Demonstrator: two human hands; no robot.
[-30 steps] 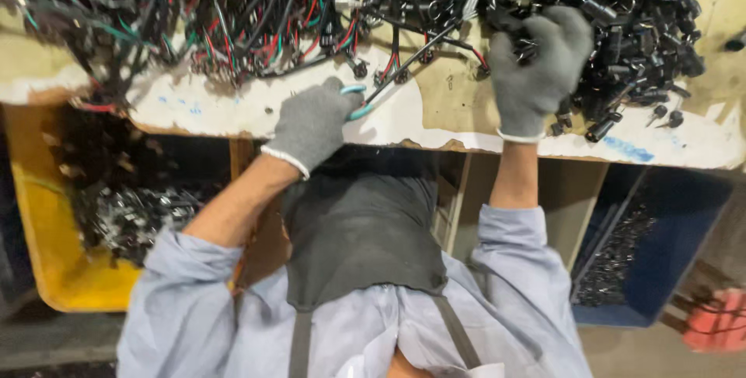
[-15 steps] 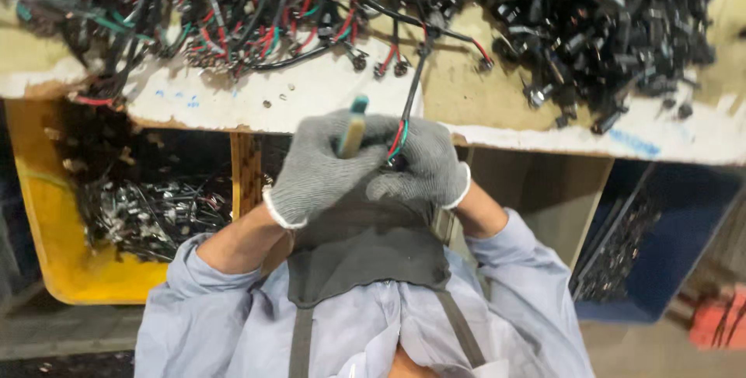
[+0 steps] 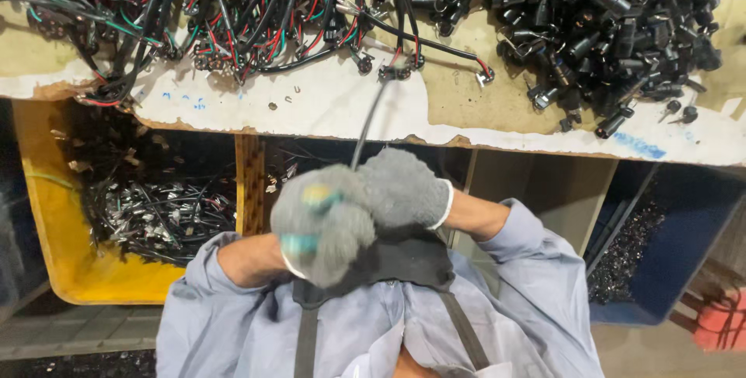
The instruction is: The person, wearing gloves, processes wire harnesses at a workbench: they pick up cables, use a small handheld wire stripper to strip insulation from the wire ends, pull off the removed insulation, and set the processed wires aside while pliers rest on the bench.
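Left hand [image 3: 322, 226]: grey knitted work glove, fuzzy weave, white cuff edge just showing at the wrist. Right hand [image 3: 404, 189]: matching grey knit glove with a white band at the cuff. Pale blue-grey long-sleeved shirt [image 3: 536, 300], sleeves pushed up, fabric creased. Dark grey apron bib [image 3: 404, 257] over the chest, with two dark straps [image 3: 464, 331] running down across the shirt.

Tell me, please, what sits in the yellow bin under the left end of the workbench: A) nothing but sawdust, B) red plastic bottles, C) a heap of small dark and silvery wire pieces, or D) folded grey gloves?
C: the yellow bin below the workbench holds a tangled heap of small dark and silvery wire pieces.
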